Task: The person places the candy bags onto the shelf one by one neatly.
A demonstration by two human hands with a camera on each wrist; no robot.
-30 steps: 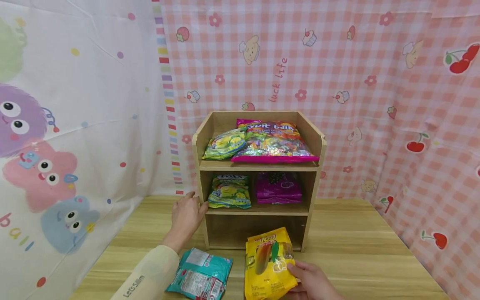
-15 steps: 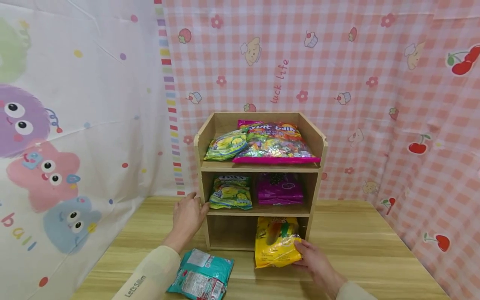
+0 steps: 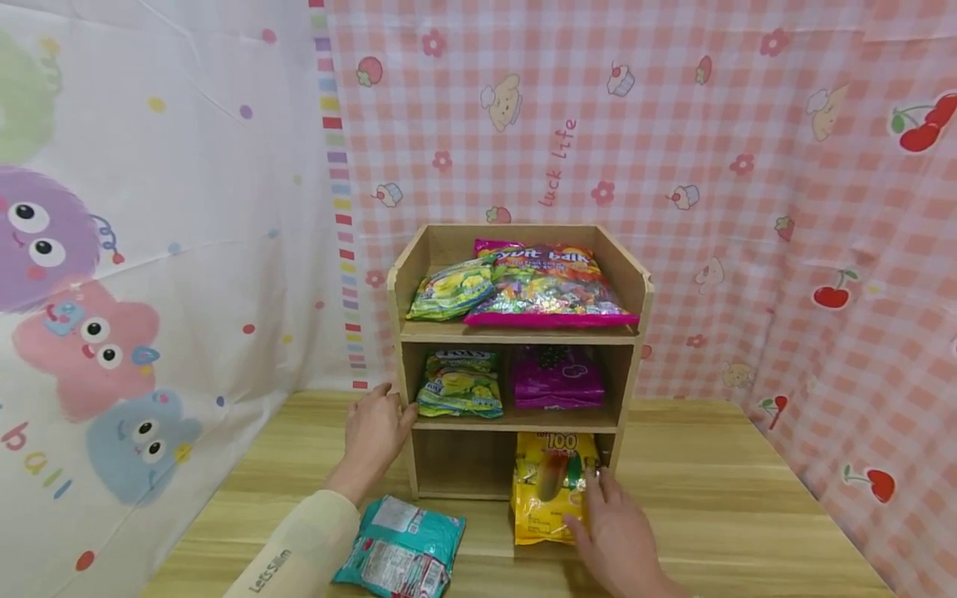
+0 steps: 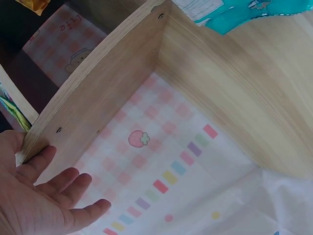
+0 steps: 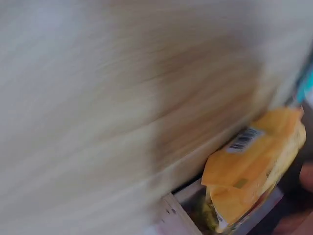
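Observation:
In the head view my left hand (image 3: 376, 432) holds the left side panel of a small wooden shelf (image 3: 516, 424), thumb at its front edge and fingers along the outside. The left wrist view shows that panel (image 4: 98, 90) between thumb and index finger, the other fingers loosely spread. A yellow candy bag (image 3: 540, 511) stands tilted in the right part of the bottom compartment, its lower end jutting out in front. My right hand (image 3: 620, 531) lies at the bag's right side with fingers extended and thumb apart. In the right wrist view, the bag (image 5: 254, 156) shows its barcode side.
A teal candy bag (image 3: 404, 548) lies on the table, left of centre in front of the shelf. A green-yellow bag (image 3: 459, 386) and a purple bag (image 3: 557, 382) fill the middle level. On top rest a colourful bag (image 3: 549, 286) and another green-yellow bag (image 3: 452, 289).
My right hand has carried the yellow candy bag forward into the bottom compartment and loosened its grip, fingers now straightened at its side. The left hand has stayed at the shelf.

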